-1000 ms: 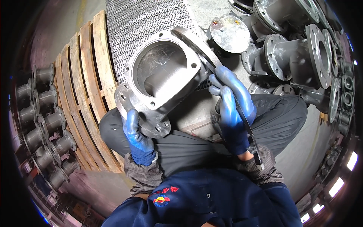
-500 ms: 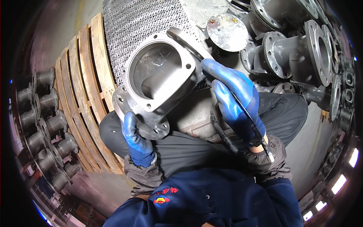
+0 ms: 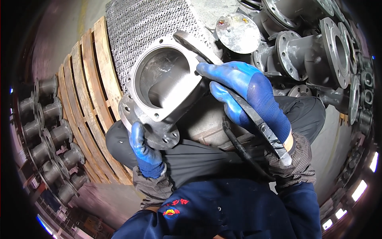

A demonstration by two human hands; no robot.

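Note:
A grey cast-metal valve body (image 3: 184,97) rests tilted in front of my crossed legs, its round bore facing up and its flanges pierced with bolt holes. My left hand (image 3: 144,149), in a blue coated glove, grips the lower left flange, thumb on top and the other fingers hidden. In a matching glove, my right hand (image 3: 248,93) is closed round a flat dark metal bar (image 3: 260,126) with a hole and a wrapped, pale-tipped end near my wrist. My right fingertips reach the bolt hole at the right corner of the bore's rim. The bar's far end is hidden by my fingers.
A black ribbed hose (image 3: 240,149) runs between my legs. Wooden pallet slats (image 3: 85,87) lie at left, with a mesh metal sheet (image 3: 149,20) beyond the casting. Flanged castings (image 3: 298,53) crowd the right, beside a round plate (image 3: 238,34); more castings (image 3: 41,151) stand far left.
My right hand has shifted left onto the corner of the rim, and the bar has turned to show more of its flat side. My left hand keeps its grip.

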